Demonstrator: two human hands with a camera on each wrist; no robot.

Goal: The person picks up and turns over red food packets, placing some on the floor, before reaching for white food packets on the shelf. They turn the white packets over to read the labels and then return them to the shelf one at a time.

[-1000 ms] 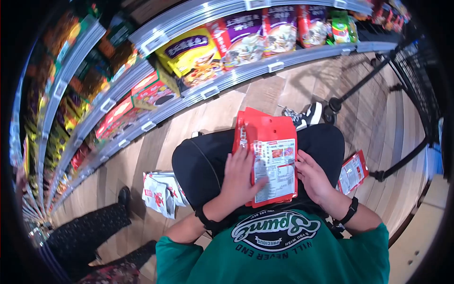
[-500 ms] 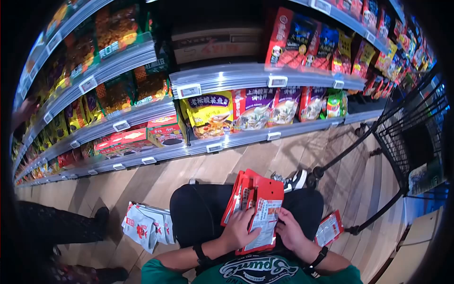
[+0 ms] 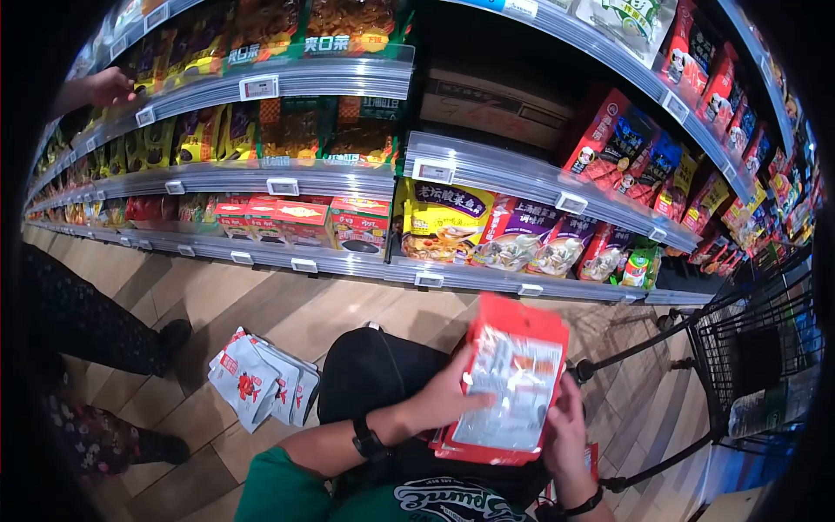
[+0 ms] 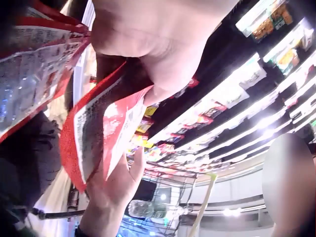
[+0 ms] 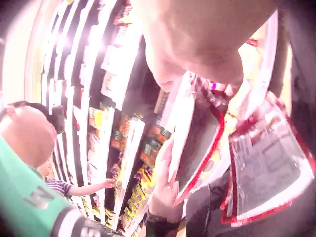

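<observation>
A red packet (image 3: 513, 396) with a white printed label panel is held upright above the lap, its label facing up at the head camera. My left hand (image 3: 448, 391) grips its left side, thumb lying across the label. At the right edge, my right hand (image 3: 567, 426) holds it with curled fingers. More red packets (image 3: 448, 452) show beneath its lower edge. In the left wrist view another red-edged packet (image 4: 34, 74) lies apart from the one between my hands. The right wrist view also shows a separate packet (image 5: 266, 163) over the dark trousers.
Several white packets (image 3: 261, 383) lie overlapped on the wooden floor at left. Stocked shelves (image 3: 435, 248) run ahead. A black shopping cart (image 3: 752, 357) stands at right. Another person's legs (image 3: 104, 304) are at left, with that person's hand (image 3: 111, 85) near an upper shelf.
The head view has tilted up and turned left. The red packet has risen from the lap, where it lay on the fanned stack. Both hands have lifted with it.
</observation>
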